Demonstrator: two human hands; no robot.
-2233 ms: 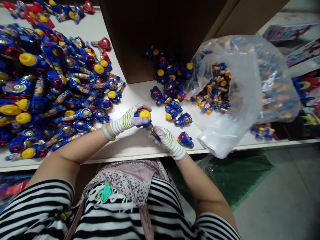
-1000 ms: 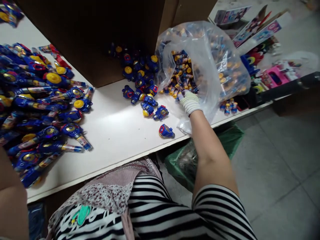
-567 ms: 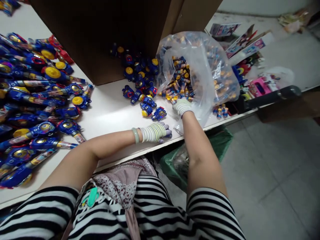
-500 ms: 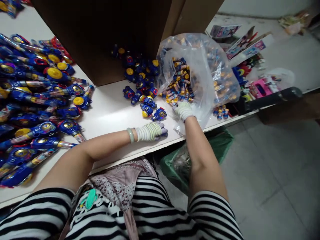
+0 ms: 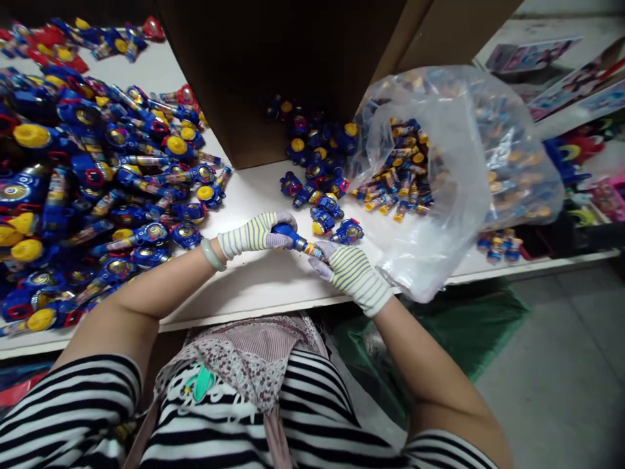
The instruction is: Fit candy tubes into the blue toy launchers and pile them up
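Note:
My left hand (image 5: 258, 234), in a striped glove, is closed round a blue toy (image 5: 291, 237) above the white table (image 5: 258, 283). A small candy tube (image 5: 312, 250) lines up with the toy's narrow end, and my right hand (image 5: 349, 270), gloved too, grips its other end. Whether the tube sits inside the toy's end cannot be made out. Just behind my hands are loose blue toys (image 5: 347, 231). An open clear plastic bag (image 5: 452, 215) full of small tubes (image 5: 405, 169) lies to the right.
A large pile of blue toys with tubes (image 5: 141, 189) covers the left of the table. Behind stands a big cardboard box (image 5: 293, 58) with more toys at its opening. A green bag (image 5: 469, 326) hangs below the front edge. Boxes with printed panels (image 5: 537, 55) stand at the right.
My right hand has come left from the bag's opening with a tube. My left hand has moved left, off the tabletop, and holds a blue toy. The view has shifted left.

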